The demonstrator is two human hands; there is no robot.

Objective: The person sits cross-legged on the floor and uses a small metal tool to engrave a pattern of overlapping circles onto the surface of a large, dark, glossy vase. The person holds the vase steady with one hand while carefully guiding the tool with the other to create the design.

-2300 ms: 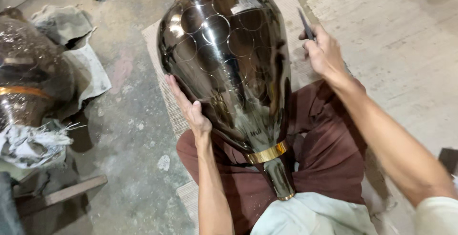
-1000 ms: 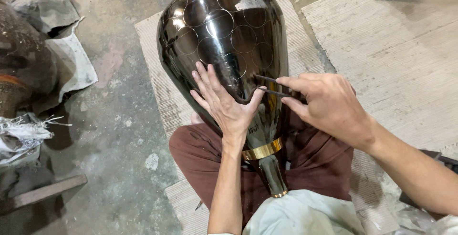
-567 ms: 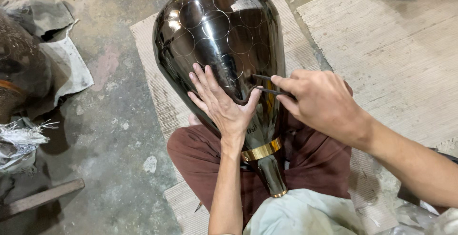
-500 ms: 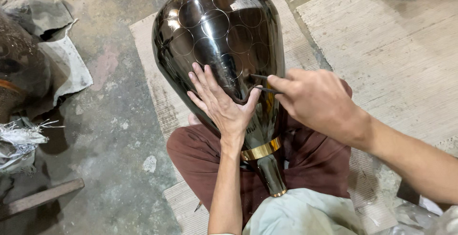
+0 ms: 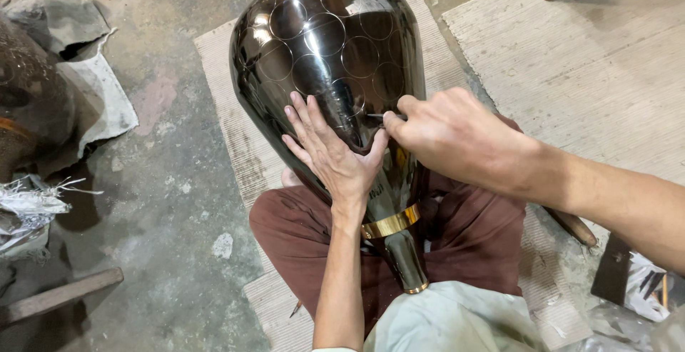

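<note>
A large dark glossy metal vase [image 5: 328,52] with scribed circles and a brass band near its neck lies across my lap, neck toward me. My left hand [image 5: 330,148] rests flat on its lower body, fingers spread. My right hand [image 5: 449,134] is closed around a thin metal engraving tool [image 5: 377,116], whose tip touches the vase surface just beside my left thumb. Most of the tool is hidden inside my fist.
I sit on a ribbed woven mat [image 5: 228,109] on a concrete floor. Another dark vessel [image 5: 21,102] on grey cloth lies at the left, with crumpled foil [image 5: 28,205] and a wooden bar [image 5: 61,295] below it. A second mat [image 5: 592,66] lies at the right.
My left hand moved from the vase's side to lie flat on its front. My right hand came in from the far side with the tool and set its tip on the vase.
</note>
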